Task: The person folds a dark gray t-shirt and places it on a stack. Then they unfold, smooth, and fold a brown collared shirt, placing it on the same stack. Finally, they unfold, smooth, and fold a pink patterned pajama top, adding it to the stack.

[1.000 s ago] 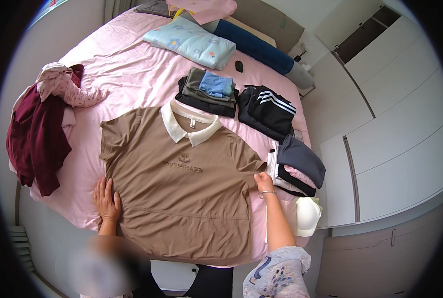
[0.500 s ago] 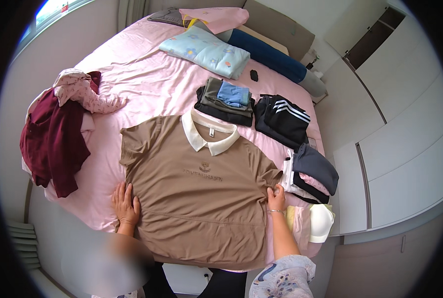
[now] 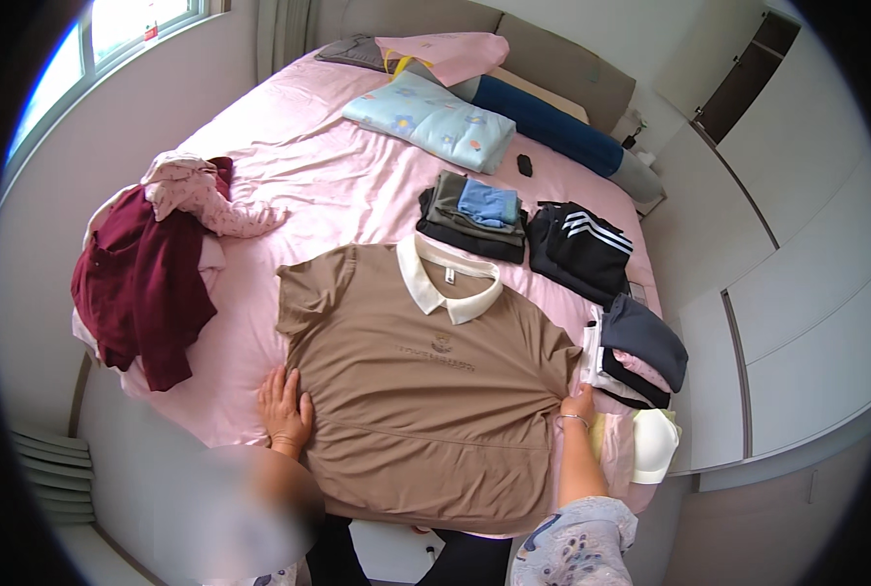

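A brown short-sleeved polo shirt [image 3: 416, 391] with a white collar [image 3: 418, 278] lies front up on the pink bed sheet, its hem near the bed's front edge. My left hand [image 3: 286, 412] rests flat with fingers stretched out, on the sheet and against the shirt's left side. On the other side, just under the right sleeve, my right hand [image 3: 578, 402] pinches the shirt's edge. Creases fan out from that grip across the chest. Part of the fingers of my right hand is hard to see.
A heap with maroon clothing [image 3: 147, 293] lies at the left. Folded dark clothes [image 3: 469, 234], black striped clothing [image 3: 582, 252], a grey folded garment [image 3: 645, 337] and a white bra cup [image 3: 655, 444] line the right. Farther back are a pale blue quilt [image 3: 430, 117] and a dark blue bolster [image 3: 548, 122].
The whole view has shifted, so the scene sits further right and lower. My right hand now pulls at the shirt's edge, and creases have sharpened there. My left hand stays flat.
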The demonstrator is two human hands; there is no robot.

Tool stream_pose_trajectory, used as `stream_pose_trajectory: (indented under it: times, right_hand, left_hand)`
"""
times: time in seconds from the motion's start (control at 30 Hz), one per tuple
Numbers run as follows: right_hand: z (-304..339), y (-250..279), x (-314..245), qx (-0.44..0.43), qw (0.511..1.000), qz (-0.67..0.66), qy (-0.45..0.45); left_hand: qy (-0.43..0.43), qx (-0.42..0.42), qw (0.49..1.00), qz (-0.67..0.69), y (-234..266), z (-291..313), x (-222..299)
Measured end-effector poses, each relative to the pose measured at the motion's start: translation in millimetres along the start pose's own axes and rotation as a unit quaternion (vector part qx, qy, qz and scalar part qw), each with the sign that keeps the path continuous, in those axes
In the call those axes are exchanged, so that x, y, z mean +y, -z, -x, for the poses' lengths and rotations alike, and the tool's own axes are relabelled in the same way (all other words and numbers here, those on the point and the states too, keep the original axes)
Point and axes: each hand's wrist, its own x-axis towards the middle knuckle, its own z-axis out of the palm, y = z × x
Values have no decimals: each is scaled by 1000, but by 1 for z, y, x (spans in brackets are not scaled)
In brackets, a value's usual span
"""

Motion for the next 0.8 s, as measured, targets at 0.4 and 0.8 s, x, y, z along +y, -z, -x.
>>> stream_pose_trajectory:
  times: [0.4, 0.8]
  right_hand:
    - [84, 29, -23, -42, 893, 79, 441]
    - [194, 20, 151, -103, 919, -373, -74]
  left_hand:
    - [5, -8, 999, 32, 8, 2, -3]
    - [309, -245, 705, 589, 71, 100, -80]
